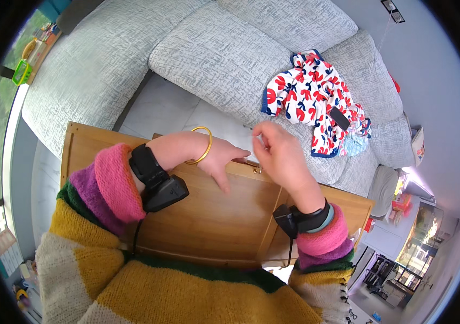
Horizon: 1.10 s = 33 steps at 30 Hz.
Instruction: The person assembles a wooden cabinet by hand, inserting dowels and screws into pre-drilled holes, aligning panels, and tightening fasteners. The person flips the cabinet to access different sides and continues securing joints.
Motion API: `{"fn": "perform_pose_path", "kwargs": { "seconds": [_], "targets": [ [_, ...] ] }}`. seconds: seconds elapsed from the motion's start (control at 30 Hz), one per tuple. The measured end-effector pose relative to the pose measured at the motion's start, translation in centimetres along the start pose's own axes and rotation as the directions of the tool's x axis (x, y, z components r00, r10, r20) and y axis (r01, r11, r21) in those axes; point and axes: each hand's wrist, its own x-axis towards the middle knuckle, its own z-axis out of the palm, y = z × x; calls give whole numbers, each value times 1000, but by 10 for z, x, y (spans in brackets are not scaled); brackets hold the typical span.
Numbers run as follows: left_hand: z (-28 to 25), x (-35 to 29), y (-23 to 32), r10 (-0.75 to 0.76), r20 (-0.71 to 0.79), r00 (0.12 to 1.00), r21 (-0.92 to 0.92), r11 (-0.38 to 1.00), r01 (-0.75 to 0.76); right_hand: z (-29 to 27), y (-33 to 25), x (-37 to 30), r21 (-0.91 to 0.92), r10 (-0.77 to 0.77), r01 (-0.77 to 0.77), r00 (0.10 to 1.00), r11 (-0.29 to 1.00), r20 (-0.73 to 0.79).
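A brown wooden panel [214, 216] with framed sections lies across the space before me. My left hand [216, 159] is at its far edge, fingers stretched forward and thumb spread apart. Just right of it, my right hand [281, 156] is closed, with thumb and index finger pinched together above the same edge. Whatever may be between those fingertips is too small to make out. Beneath the right hand, a small metal fitting [257, 170] shows at the panel's edge. A gold bangle [208, 144] circles my left wrist, and black devices are strapped on both wrists.
A grey sofa [214, 59] wraps around beyond the panel, with pale floor tiles [160, 105] between. On it lie a white garment with red and blue print [300, 92] and a dark phone [339, 117]. A window with a sill stands at left; a green basket [22, 72] is there.
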Motion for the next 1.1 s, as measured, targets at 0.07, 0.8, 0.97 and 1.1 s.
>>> {"fn": "perform_pose_path", "kwargs": {
  "seconds": [0.07, 0.8, 0.97, 1.1],
  "targets": [
    [2, 2, -4, -3, -30, 1000, 25, 1000, 4, -8, 9, -4, 20, 82, -82, 997, 996, 0],
    [-1, 2, 5, -36, 17, 999, 93, 995, 34, -2, -40, -80, -197, -11, 64, 966, 978, 257],
    [0, -1, 10, -104, -44, 994, 115, 987, 109, -15, -27, -51, -349, -252, 284, 958, 893, 135],
    [-2, -7, 19, -321, -58, 945, 309, 895, 323, -20, -17, -35, -321, -429, 460, 888, 828, 164]
  ]
}}
